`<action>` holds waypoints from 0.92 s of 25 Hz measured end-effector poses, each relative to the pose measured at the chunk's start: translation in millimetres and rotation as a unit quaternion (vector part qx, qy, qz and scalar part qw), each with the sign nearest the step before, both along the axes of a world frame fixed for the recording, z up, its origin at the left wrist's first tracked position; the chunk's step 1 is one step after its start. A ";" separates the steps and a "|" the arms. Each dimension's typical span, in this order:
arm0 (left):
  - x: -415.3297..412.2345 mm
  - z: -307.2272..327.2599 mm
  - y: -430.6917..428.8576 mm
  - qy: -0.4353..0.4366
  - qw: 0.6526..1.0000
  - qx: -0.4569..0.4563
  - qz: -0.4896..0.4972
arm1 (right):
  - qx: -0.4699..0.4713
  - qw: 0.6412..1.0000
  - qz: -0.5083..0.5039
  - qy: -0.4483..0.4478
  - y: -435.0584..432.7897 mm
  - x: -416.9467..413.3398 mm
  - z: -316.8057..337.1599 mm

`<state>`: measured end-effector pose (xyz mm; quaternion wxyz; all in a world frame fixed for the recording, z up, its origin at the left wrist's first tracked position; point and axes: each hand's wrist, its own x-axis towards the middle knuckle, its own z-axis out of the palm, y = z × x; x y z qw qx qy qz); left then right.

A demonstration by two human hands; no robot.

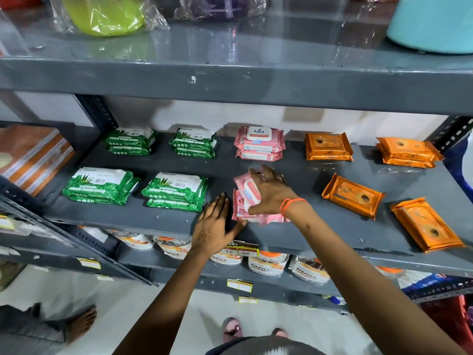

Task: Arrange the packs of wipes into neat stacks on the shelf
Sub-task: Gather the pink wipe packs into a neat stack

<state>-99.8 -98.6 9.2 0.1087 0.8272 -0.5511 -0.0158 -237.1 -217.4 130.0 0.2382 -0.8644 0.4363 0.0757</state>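
On the grey shelf (294, 226), my right hand (271, 192) grips a pink pack of wipes (247, 188), tilted over the front pink stack (239, 210). My left hand (215, 224) lies flat with fingers apart, its thumb touching that stack's left edge. A neat pink stack (259, 143) stands at the back. Green packs sit in two back stacks (130, 140) (193, 143) and two front stacks (99, 185) (176, 192). Orange packs form back stacks (327, 147) (407, 152); two single orange packs (353, 196) (426, 224) lie askew in front.
The upper shelf (230, 80) overhangs close above, holding bagged items and a teal tub (435, 24). Boxes (30, 155) stand on the shelf to the left. Jars (268, 262) fill the shelf below. Another person's foot (82, 321) is on the floor at left.
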 end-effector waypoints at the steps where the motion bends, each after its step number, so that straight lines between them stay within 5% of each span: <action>1: 0.6 -0.4 1.0 0.004 1.000 -0.002 0.002 | 0.029 0.999 -0.005 -0.020 0.6 -4.3 3.8; 4: 1.1 -2.2 2.2 0.007 1.000 -0.004 -0.002 | -0.052 0.990 0.098 0.088 -12.6 -16.2 8.1; 11: 1.7 -2.8 1.4 0.005 1.000 -0.003 -0.008 | -0.090 0.972 0.191 0.105 -21.5 3.7 9.8; 16: 2.0 -1.9 1.7 0.006 1.000 -0.006 -0.004 | -0.023 0.983 0.163 0.080 -22.8 -0.5 13.8; 19: -0.8 5.2 2.0 0.029 0.999 -0.010 -0.015 | -0.085 0.973 0.198 0.083 -27.3 -1.5 11.7; 23: -17.5 18.8 -4.8 0.232 0.967 -0.093 0.047 | -0.066 0.982 0.067 -0.163 -42.6 -13.4 -7.4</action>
